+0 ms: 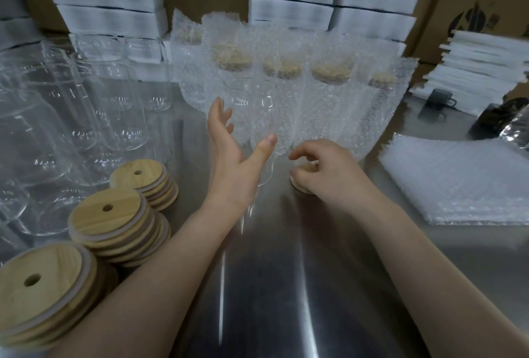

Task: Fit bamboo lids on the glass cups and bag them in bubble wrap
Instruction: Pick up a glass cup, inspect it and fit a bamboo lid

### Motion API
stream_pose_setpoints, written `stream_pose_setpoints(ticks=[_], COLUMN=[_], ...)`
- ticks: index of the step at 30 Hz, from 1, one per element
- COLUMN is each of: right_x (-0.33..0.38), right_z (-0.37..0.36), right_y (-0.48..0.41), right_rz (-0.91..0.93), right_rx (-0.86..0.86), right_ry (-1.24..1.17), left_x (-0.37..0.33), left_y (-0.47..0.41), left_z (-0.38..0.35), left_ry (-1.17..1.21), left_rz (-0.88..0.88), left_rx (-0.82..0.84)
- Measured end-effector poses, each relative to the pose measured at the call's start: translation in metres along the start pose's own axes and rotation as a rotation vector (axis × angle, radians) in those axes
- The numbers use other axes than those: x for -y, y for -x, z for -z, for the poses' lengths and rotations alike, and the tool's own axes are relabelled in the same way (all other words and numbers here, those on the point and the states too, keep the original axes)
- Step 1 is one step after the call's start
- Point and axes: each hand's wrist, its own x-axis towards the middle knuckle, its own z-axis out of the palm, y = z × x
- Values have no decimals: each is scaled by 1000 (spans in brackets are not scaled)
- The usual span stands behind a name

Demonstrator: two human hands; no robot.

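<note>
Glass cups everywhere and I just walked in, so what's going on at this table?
A person is packing lidded cups. The left hand is open around an upright bare cup; the right hand rests on a bamboo lid on the table. Bagged cups stand behind, spare lids left, bubble bags right.

A clear glass cup (252,117) stands upright mid-desk, lidless. Bamboo lids (111,220) (each with a small hole) lie stacked at the left; wrapped, lidded cups (329,91) line the back; flat bubble bags (458,180) lie right.
</note>
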Motion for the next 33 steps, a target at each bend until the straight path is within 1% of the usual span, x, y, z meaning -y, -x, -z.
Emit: stream_pose_setpoints(ticks=[3,6,9,11,13,15,17,18,19,21,23,28,33], right_x=[-10,-17,-20,-19,-14,-5,2,3,2,-1,-2,-2,4], right_z=[-2,-3,-3,-4,-7,-8,-5,-3,-2,-1,-2,-7,-6], right_y=[0,-2,-4,-4,-4,-6,-8,-9,-10,-10,-8,-3,-2], right_rz=[-63,-115,-83,-99,-175,-329,-512,-570,-601,-605,-561,-385,-359], right_rx=[130,198,155,69,-7,-22,9,22,35,67,98,52,-17], right_ry=[131,156,148,49,-187,-557,-977,-1146,-1277,-1433,-1454,-1312,-1205], left_x=[2,4,6,8,11,12,12,12,13,14,15,16,14], left_y=[-1,-1,-2,-3,-4,-5,-5,-5,-5,-5,-5,-6,-5], left_z=[2,1,0,1,1,1,0,0,0,0,-1,0,0], left_ry=[-4,-17,-29,-35,-33,-24,-21,-20,-19,-16,-21,-12,41], left_rz=[-7,-13,-22,-27,-30,-35,-38,-40,-42,-43,-37,3,58], left_rx=[1,8,19,14,3,-12,-19,-22,-24,-26,-25,-39,-60])
